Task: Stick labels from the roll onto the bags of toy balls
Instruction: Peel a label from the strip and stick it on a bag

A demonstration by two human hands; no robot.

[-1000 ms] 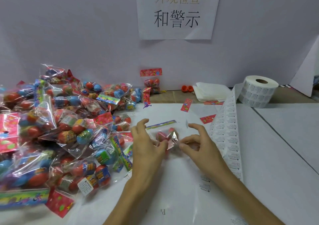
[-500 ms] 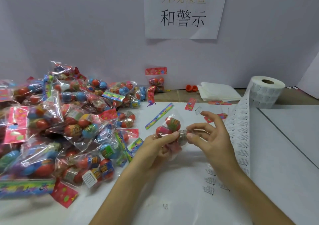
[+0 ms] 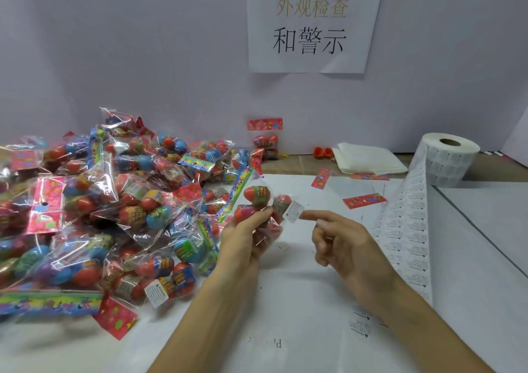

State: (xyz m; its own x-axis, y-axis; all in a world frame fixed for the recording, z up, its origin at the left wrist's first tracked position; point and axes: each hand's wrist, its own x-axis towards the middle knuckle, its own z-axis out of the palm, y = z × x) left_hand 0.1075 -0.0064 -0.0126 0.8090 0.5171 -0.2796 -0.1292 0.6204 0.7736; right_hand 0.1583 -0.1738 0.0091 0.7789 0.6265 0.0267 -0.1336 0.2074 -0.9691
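My left hand (image 3: 245,241) grips a clear bag of toy balls (image 3: 258,198) and holds it up above the white table sheet (image 3: 300,301). A small white label (image 3: 294,212) sits on the bag's right side. My right hand (image 3: 340,247) is just right of it, index finger stretched toward the label's edge, the other fingers loosely curled and holding nothing. The label roll (image 3: 448,158) stands at the back right. Its strip of labels (image 3: 405,244) runs down the table toward me, right of my right hand.
A large pile of bagged toy balls (image 3: 100,215) covers the left side of the table. One bag (image 3: 265,141) leans against the back wall under a paper sign (image 3: 311,24). Folded white paper (image 3: 368,158) and loose red header cards (image 3: 364,200) lie behind my hands.
My left hand has lifted the bag off the table and turned it. My right hand has let go of the label, which now sits on the bag, and has drawn back to the right.
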